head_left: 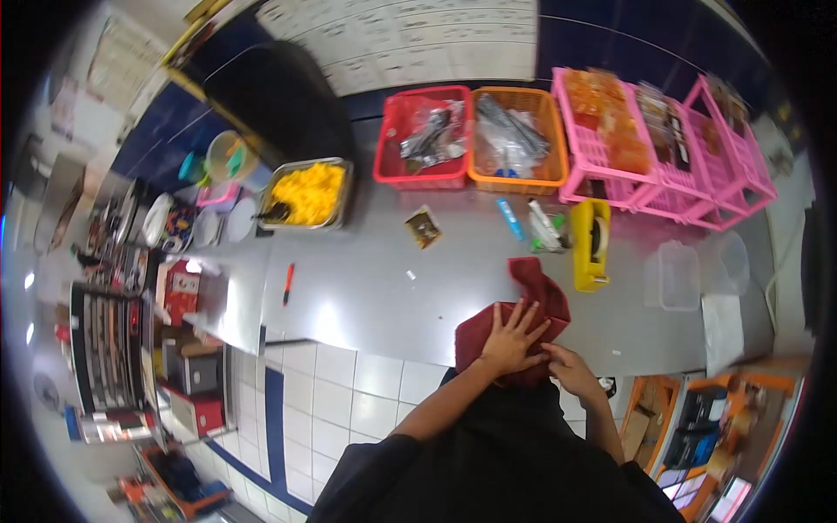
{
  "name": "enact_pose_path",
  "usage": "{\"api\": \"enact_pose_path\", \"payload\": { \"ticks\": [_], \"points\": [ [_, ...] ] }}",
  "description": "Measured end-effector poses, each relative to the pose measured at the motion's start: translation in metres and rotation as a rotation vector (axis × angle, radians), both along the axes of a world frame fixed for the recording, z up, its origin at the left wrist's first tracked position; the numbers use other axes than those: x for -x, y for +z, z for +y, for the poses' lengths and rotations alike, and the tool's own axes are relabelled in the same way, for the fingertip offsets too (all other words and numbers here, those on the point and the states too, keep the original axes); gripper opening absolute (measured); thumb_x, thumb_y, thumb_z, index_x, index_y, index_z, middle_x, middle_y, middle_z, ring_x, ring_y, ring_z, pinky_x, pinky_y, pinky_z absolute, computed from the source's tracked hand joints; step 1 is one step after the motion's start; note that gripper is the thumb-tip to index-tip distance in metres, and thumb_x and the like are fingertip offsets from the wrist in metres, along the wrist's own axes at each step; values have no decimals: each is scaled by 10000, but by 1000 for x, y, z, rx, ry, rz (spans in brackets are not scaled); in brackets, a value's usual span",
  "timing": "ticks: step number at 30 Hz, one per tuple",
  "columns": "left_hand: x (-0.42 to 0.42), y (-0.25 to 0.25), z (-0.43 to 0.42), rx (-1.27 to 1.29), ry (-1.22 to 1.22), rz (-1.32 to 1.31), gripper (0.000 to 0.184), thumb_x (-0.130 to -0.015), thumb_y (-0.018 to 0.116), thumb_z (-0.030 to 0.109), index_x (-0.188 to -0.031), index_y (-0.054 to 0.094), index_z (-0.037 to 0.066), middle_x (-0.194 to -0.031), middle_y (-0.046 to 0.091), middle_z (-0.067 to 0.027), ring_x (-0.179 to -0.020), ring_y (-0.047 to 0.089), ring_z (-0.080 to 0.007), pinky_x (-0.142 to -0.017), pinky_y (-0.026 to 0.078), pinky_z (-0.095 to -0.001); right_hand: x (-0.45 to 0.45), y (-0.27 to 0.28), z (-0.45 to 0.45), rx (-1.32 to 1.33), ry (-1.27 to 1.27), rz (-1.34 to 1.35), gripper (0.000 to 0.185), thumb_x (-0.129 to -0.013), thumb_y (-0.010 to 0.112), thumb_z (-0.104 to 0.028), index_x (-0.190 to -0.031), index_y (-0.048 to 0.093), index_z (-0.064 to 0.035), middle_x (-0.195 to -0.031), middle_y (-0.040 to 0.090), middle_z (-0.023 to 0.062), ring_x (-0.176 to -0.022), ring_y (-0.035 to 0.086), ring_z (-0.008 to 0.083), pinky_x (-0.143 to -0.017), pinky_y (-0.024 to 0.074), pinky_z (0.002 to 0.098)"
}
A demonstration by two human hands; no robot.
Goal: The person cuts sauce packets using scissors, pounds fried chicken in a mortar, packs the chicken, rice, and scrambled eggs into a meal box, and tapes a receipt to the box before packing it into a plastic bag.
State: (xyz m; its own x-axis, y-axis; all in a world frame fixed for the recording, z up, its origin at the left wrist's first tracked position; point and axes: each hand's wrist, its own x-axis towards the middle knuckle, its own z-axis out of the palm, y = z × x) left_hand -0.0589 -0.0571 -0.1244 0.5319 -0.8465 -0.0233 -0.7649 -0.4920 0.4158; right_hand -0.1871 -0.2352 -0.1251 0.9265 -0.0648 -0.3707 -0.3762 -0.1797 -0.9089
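Steel worktop (366,296): widest passage at centre left of frame, between red marker (289,284) and maroon cloth (475,336). Low sachet (424,227) sits above that lane. Upper side walled off by metal food tray (307,195), red basket (423,179), orange basket (518,181) and pink baskets (610,186). Right of centre: blue marker (510,219), then yellow tape dispenser (591,248). Passage resumes between dispenser and clear container (679,277).
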Motion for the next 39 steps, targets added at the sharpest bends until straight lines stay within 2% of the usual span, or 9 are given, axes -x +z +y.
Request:
{"api": "enact_pose_path", "payload": {
  "ticks": [6,11,13,19,25,29,32,37,39],
  "points": [
    [11,-38,22,291,-8,-73,408,-859,629,213,-1243,649,78,-1399,553,-129,-1364,471,-310,-1148,330,-533,-129,95,51,503,-12,-210,234,-932,623,-241,-1070,661,-56,-933,714,148,-870,692,332,-759,534,410],
    [-32,-21,56,336,177,-274,349,-845,644,205,-1169,678,79,-1313,610,-128,-1296,533,-303,-1116,350,-569,-271,76,117,550,63,-368,267,-918,625,-331,-1041,680,-101,-910,716,143,-881,686,352,-756,524,462],
    [-55,-25,86,110,414,-289,375,-872,625,219,-1226,672,104,-1360,600,-108,-1306,530,-288,-1110,311,-617,-313,73,132,569,36,-387,271,-915,623,-343,-1045,686,-114,-916,718,144,-899,685,358,-766,523,472],
    [-86,-22,219,-111,922,-302,387,-939,581,291,-1297,649,160,-1459,537,-74,-1376,465,-275,-1126,201,-693,-371,48,168,828,49,-9,383,-886,665,-425,-1065,693,-88,-1017,705,174,-1014,664,383,-873,515,501],
    [-100,-33,333,-122,1424,-310,389,-992,511,266,-1331,619,106,-1479,499,-134,-1387,425,-345,-1145,203,-643,-356,-6,192,974,-48,-65,363,-849,729,-376,-1029,681,-65,-976,703,180,-1014,675,351,-859,525,473],
    [-155,-50,301,132,1470,-364,371,-997,502,234,-1254,647,11,-1430,517,-213,-1322,450,-426,-1142,270,-540,-288,5,163,520,-23,-18,290,-861,731,-278,-868,592,-24,-789,669,121,-784,660,256,-725,505,377],
    [-204,-52,226,190,1208,-369,360,-987,511,199,-1230,647,-29,-1403,526,-248,-1281,482,-448,-1124,303,-564,-171,8,131,156,-177,-103,215,-892,740,-163,-848,571,-38,-764,612,-2,-722,558,78,-634,458,277],
    [-268,-56,128,263,985,-350,367,-990,475,202,-1225,638,-29,-1405,528,-246,-1303,466,-445,-1127,290,-578,18,54,93,216,-433,188,209,-860,759,-116,-844,560,-56,-715,542,-24,-657,501,79,-598,422,256],
    [-233,-61,95,8,661,-480,381,-960,484,193,-1232,617,-40,-1403,547,-219,-1298,492,-389,-1099,322,-563,46,91,89,201,-481,232,190,-870,744,-105,-852,560,-65,-723,541,-28,-659,502,73,-603,416,248]
  ]
}}
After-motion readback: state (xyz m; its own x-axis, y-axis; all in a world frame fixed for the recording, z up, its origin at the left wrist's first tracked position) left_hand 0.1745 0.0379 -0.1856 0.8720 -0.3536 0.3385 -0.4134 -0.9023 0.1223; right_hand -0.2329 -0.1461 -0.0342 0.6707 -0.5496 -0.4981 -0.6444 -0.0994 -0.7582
